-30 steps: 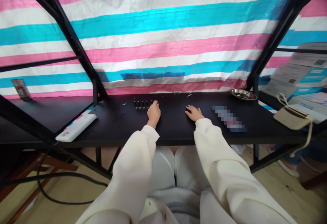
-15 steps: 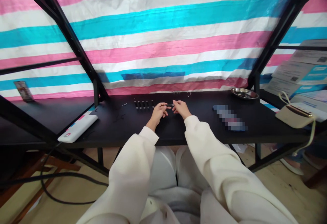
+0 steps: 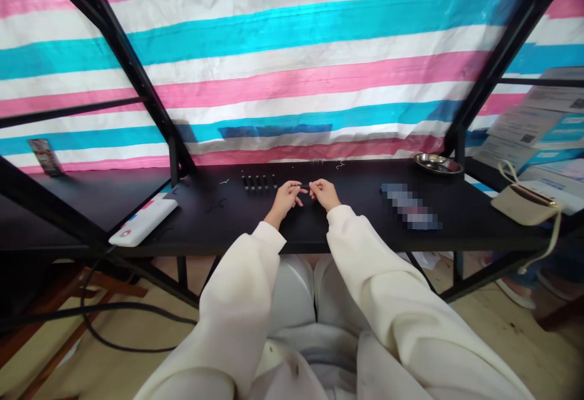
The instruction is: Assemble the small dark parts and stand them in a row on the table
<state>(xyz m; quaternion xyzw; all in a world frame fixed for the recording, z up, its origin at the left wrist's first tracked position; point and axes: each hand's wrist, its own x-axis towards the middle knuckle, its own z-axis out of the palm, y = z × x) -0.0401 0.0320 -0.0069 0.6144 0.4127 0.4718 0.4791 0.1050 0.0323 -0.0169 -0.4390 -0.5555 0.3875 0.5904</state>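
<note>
Over the black surface [image 3: 205,224], at twelve o'clock, the left hand [image 3: 287,198] and right hand [image 3: 323,194] narrowed their fingers on a small dark piece [image 3: 305,187], probably light, stiff, slippery, best pinched endwise; similar pieces [image 3: 258,182] sat at ten o'clock.

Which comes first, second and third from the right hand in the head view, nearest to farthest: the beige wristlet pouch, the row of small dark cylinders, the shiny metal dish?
1. Row of small dark cylinders: left of the right hand.
2. Shiny metal dish: right, near the table's back edge.
3. Beige wristlet pouch: farthest right.
</note>
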